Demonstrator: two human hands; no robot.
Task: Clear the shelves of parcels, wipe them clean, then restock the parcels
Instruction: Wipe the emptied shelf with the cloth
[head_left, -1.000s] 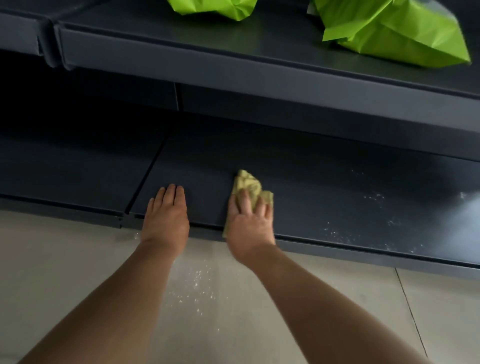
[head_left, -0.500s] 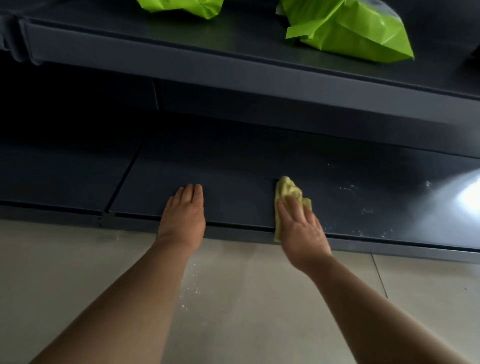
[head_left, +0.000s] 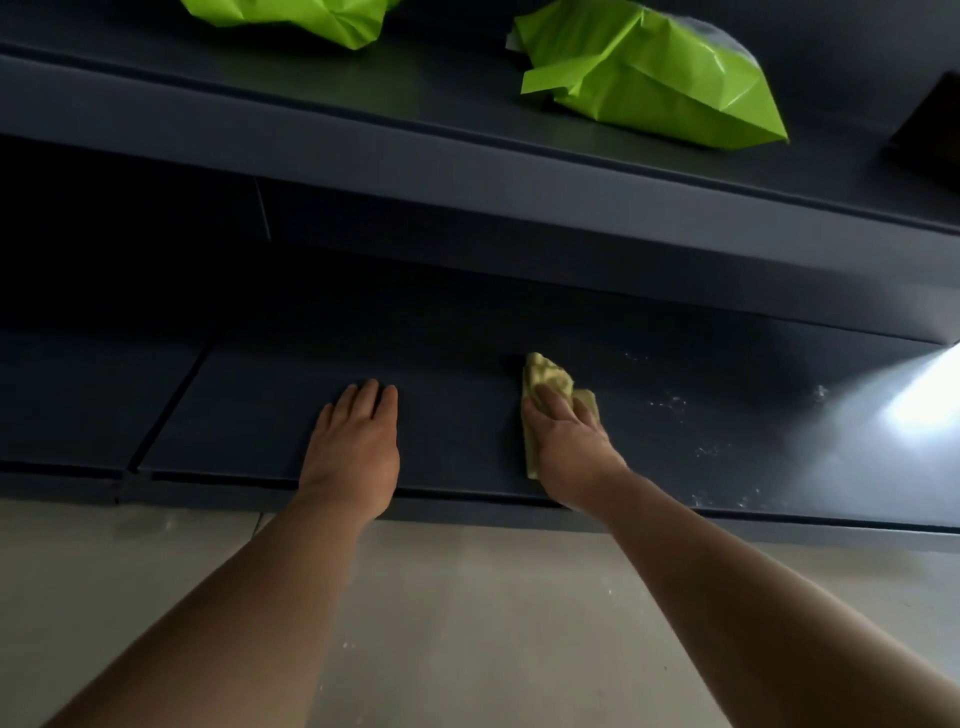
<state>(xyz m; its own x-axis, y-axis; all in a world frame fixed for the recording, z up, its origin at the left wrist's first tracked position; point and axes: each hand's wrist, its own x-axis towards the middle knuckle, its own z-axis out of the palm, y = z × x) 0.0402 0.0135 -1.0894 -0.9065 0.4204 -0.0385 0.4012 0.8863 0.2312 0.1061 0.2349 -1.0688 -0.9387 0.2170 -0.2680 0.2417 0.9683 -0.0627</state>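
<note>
From the head camera, the left hand (head_left: 353, 447) lies flat on the bottom shelf (head_left: 234, 415) near its front edge, fingers straight and close together. The right hand (head_left: 569, 447) presses a yellow cloth (head_left: 548, 371) onto the same shelf with straight fingers; the cloth's lower end reaches the front edge. White specks (head_left: 670, 402), perhaps dust or crumbs, dot the shelf towards its right end. On the upper shelf (head_left: 415, 88) lie two green parcels, one (head_left: 654, 78) near the right, the other (head_left: 306, 18) cut by the top edge. Pale floor (head_left: 467, 623) lies below.
</note>
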